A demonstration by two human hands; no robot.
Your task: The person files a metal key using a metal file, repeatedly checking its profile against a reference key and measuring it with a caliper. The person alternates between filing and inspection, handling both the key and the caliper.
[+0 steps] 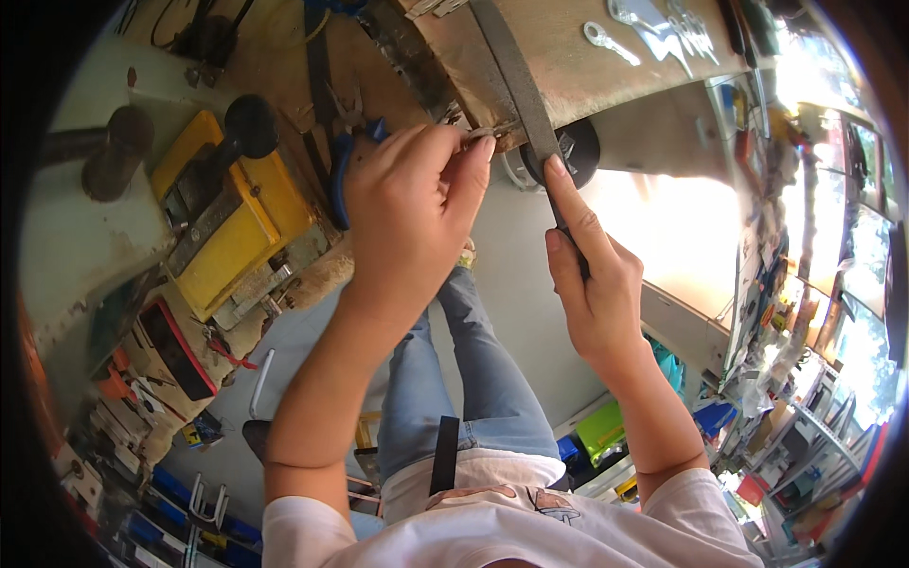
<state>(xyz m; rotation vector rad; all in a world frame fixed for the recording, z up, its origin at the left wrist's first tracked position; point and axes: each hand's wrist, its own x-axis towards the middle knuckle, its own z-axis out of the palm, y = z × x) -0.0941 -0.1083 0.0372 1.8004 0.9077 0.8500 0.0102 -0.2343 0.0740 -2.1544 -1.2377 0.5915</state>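
Note:
My right hand (597, 275) grips a long flat metal file (524, 80), its index finger stretched along the blade. The file points away from me over the corner of a worn wooden bench (568, 90). My left hand (407, 194) is closed in a pinch on a small metal piece (494, 132) at the bench edge, right beside the file. The fingers cover most of that piece, so its kind is hidden. Just left of the left hand lie pliers with blue handles (341, 170). Flat silvery metal pieces (611, 43) lie on the bench to the file's right.
On the left stands a yellow machine (241, 246) with black knobs (251, 126). A red-edged black case (177, 348) sits nearer me. Below the bench corner is a round black object (573, 156). Crowded shelves (805, 426) line the right, with a green bin (601, 431) low down.

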